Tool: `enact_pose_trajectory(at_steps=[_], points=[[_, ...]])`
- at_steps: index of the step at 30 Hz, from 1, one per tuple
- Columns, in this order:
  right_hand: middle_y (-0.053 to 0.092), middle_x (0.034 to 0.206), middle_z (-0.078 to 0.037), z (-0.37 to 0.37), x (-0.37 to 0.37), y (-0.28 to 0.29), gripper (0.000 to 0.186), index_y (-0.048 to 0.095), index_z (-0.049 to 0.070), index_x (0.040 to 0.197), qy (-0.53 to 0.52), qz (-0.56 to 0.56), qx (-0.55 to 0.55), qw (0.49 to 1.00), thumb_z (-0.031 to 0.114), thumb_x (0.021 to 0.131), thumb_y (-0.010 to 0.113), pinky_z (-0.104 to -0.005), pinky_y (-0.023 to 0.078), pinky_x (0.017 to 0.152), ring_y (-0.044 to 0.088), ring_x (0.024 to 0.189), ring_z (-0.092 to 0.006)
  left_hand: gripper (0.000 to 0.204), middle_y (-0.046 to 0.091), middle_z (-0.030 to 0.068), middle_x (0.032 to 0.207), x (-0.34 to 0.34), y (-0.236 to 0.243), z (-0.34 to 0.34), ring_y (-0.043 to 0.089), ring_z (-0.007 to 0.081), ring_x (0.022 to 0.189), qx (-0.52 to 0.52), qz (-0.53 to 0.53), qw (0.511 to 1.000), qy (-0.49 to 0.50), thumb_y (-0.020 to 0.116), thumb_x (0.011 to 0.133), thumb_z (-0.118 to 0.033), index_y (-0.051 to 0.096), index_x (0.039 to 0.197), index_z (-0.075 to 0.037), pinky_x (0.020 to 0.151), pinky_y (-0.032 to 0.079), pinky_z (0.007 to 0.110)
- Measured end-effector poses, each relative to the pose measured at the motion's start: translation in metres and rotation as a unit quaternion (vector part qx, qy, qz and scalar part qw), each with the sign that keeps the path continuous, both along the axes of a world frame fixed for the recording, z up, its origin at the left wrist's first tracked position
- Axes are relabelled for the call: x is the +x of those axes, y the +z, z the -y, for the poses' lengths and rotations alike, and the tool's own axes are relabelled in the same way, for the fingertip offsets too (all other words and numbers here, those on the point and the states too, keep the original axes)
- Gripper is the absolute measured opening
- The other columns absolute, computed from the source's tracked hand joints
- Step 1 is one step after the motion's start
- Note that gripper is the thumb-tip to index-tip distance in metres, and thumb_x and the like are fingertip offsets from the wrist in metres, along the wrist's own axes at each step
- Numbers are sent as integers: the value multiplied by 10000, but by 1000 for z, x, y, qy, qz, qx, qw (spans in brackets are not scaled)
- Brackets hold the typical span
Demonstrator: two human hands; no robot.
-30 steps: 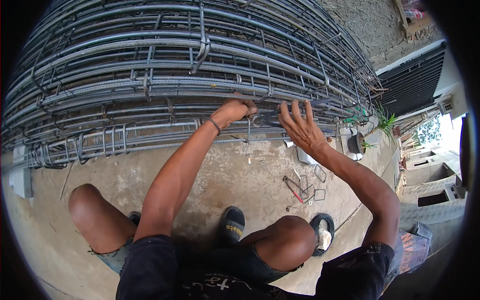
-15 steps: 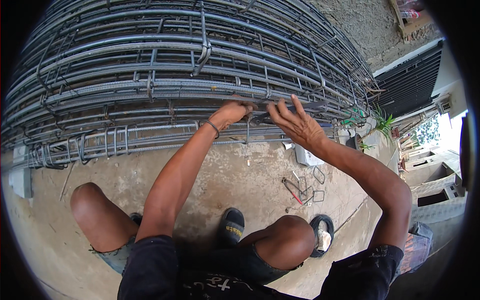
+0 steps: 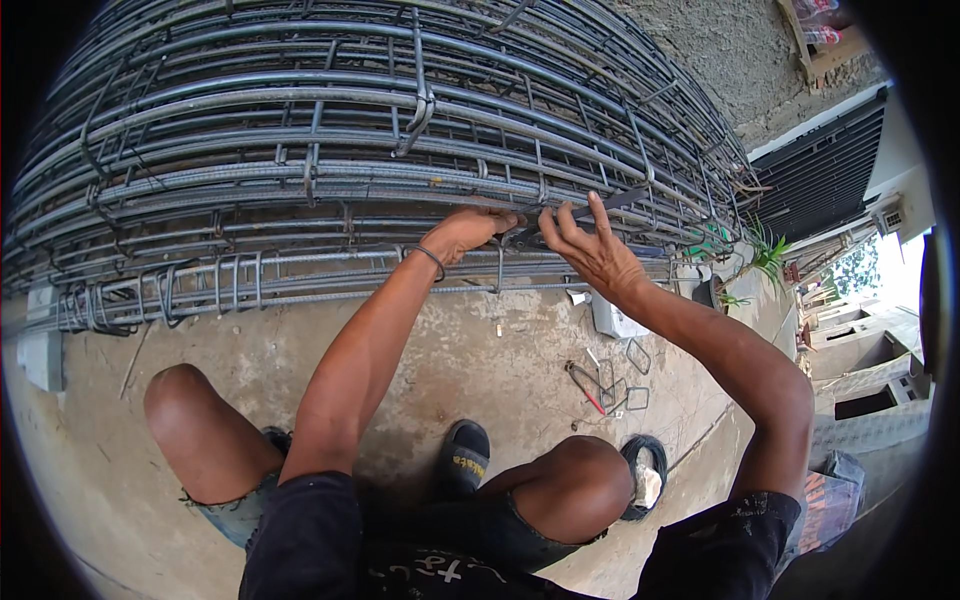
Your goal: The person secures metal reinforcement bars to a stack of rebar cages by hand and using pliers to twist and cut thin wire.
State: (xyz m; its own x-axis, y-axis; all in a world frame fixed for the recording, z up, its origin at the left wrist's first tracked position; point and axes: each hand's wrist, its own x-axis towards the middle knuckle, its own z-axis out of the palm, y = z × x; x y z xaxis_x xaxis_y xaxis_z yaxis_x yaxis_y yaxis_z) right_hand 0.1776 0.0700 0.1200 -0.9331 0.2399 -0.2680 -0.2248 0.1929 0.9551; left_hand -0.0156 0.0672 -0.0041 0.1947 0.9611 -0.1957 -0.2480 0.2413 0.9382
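Note:
A long steel rebar cage (image 3: 250,165), with stirrups along its bars, lies stacked across the far side in front of me. At its near lower bars, my left hand (image 3: 468,232) is closed with the fingertips pinched together; what they hold is too small to make out. Close to its right, my right hand (image 3: 590,248) holds dark pincers (image 3: 625,198) with the handles spread apart. The pincers' head points left, near the left fingertips and a stirrup. Palm and bars partly hide the tool.
Loose wire stirrups (image 3: 637,398) and a red-handled tool (image 3: 588,390) lie on the concrete floor (image 3: 400,375). A coil of black wire (image 3: 645,470) sits beside my right knee. Pale blocks (image 3: 612,318) stand under the cage, and a potted plant (image 3: 768,255) is at the right.
My left fingertips have moved slightly right, nearer the pincers' head. The right hand stays almost in place on the pincers, and the view has shifted a little.

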Motion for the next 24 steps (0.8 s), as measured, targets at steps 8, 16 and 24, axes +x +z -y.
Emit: enact_pose_trajectory(at_steps=[8, 16, 24], points=[[384, 1170, -55, -6, 8, 4, 362, 477, 178, 1178, 34, 1, -20, 999, 295, 838, 520, -521, 279, 1004, 331, 1200, -224, 249, 651, 83, 1089, 2, 10, 8, 551, 180, 1028, 29, -35, 999, 1, 585, 905, -159, 652, 1118, -51, 902, 389, 272], [384, 1142, -66, -22, 1, 11, 302, 521, 131, 1116, 62, -28, -71, 995, 228, 831, 529, -492, 345, 957, 365, 1155, -238, 226, 670, 104, 1029, 0, -14, -10, 608, 168, 931, 51, 13, 998, 16, 574, 890, -55, 653, 1096, -8, 785, 456, 260], [525, 1083, -169, -21, 18, 26, 222, 580, 61, 950, 44, -41, -193, 979, 238, 847, 493, -517, 397, 892, 511, 1016, -357, 263, 674, 99, 1021, 25, -2, -6, 587, 189, 950, 128, -71, 989, 19, 564, 860, -171, 663, 1052, -20, 847, 437, 317]])
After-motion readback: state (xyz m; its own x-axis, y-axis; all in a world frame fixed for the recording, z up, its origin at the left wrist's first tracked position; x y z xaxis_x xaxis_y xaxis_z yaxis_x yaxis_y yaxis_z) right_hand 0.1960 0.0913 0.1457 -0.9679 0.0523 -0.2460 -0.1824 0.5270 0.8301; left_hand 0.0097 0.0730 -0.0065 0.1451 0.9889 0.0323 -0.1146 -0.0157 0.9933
